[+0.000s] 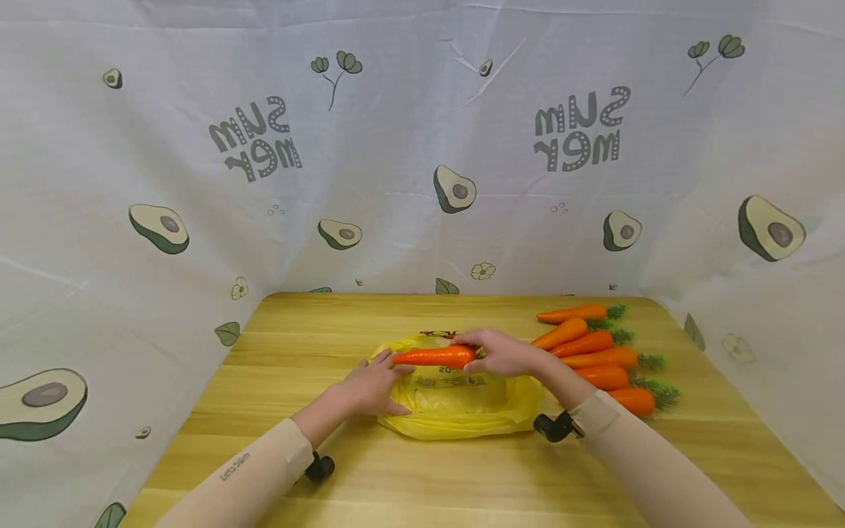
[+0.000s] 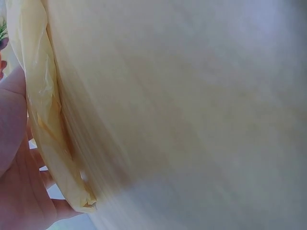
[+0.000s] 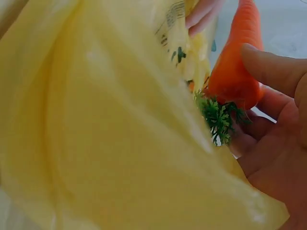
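My right hand grips an orange carrot at its thick end, level over the mouth of a yellow plastic bag. The tip points left, toward my left hand. In the right wrist view the thumb presses on the carrot, and its green leafy top hangs beside the fingers. Spread over the bag's left rim, my left hand touches the plastic; the left wrist view shows the fingers along the bag's bunched edge. Printing shows inside the bag.
Several more carrots with green tops lie in a row on the wooden table, right of the bag. A white curtain with avocado prints encloses the back and sides.
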`<state>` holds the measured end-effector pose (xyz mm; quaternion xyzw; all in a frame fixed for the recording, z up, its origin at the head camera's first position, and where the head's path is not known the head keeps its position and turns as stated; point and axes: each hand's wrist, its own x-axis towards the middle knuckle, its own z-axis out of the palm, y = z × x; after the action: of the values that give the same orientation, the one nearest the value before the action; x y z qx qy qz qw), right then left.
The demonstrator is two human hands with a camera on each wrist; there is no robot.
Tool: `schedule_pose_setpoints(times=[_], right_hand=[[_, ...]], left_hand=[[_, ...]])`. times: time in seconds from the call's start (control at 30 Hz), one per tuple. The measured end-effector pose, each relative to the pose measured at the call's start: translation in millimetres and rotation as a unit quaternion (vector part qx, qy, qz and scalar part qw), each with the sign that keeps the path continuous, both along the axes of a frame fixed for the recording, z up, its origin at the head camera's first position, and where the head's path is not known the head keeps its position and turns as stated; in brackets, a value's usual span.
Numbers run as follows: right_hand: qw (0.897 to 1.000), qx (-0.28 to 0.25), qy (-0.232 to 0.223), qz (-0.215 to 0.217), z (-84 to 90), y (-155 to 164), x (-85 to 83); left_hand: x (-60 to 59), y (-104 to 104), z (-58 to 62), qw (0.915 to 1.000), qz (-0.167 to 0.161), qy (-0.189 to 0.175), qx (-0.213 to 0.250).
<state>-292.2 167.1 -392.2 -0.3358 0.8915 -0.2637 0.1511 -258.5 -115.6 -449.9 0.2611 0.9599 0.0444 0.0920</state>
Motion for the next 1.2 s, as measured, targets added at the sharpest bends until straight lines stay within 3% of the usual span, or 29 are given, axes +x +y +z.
schedule_pose_setpoints(times=[0.17, 0.7, 1.2], right_hand=[[1.0, 0.02, 0.007, -0.009, -8.3, 8.9, -2.7], [0.992, 0.07, 0.078, -0.067, -30.4, 12.9, -4.4], [0.966, 0.117, 0.194, -0.125, -42.0, 11.1, -4.7]], left_hand=[[-1.1, 0.5, 1.2, 0.9998, -0.002, 0.001, -0.021], [-3.8, 0.3, -2.2, 0.9999, -0.005, -0.004, -0.01], [-3.6, 0.1, 0.0, 0.9998, -0.006, -0.01, -0.014]])
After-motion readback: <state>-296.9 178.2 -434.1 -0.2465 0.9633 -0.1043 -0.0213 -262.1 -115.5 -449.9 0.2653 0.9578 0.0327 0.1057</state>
